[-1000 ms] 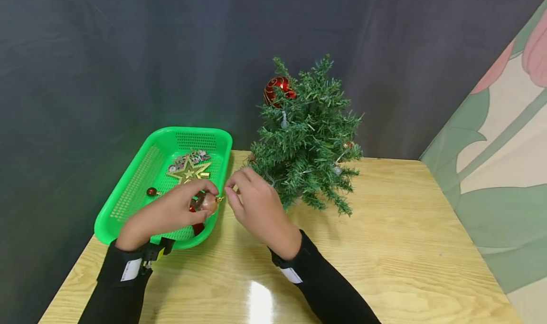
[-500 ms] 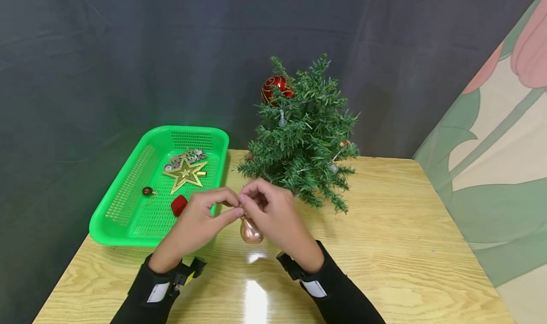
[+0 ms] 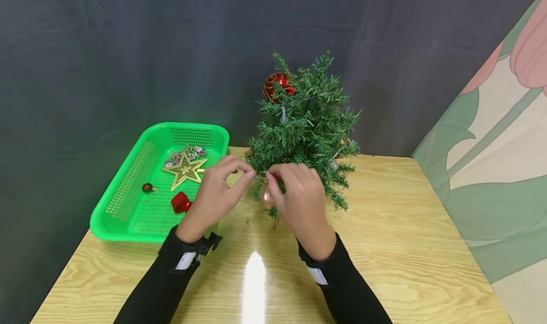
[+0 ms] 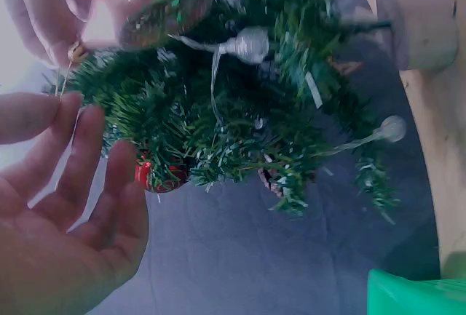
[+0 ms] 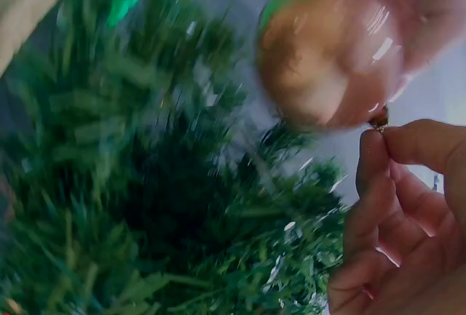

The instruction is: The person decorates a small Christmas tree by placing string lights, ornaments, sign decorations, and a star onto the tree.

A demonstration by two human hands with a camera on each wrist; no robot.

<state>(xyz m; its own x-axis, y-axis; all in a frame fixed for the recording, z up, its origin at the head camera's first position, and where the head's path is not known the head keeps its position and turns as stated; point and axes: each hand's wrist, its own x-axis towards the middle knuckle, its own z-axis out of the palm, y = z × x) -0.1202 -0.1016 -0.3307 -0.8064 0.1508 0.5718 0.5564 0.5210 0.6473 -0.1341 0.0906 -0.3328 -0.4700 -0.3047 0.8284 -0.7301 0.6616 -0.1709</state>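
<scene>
A shiny copper-pink Christmas bauble (image 3: 267, 198) hangs below the fingertips of both hands, in front of the small green Christmas tree (image 3: 305, 129). With thumb and forefinger my right hand (image 3: 301, 198) pinches the bauble at its gold cap (image 5: 378, 118). Facing it, my left hand (image 3: 215, 191) pinches the thin gold string (image 4: 64, 82) that runs from the cap. The left hand's other fingers are spread loosely in the left wrist view. In the head view, the right hand hides part of the bauble.
A green plastic basket (image 3: 117, 181) on the left holds a gold star (image 3: 185, 170), a small dark red bauble (image 3: 147, 187), a red ornament (image 3: 180, 202) and a lettered sign (image 3: 188, 155). The tree carries a big red bauble (image 3: 277, 86) and clear bulb lights (image 3: 284, 117).
The left hand has lifted the copper-pink bauble out of the basket. Both hands met over the table, then moved up and forward to the tree, fingertips drawing slightly apart along the string.
</scene>
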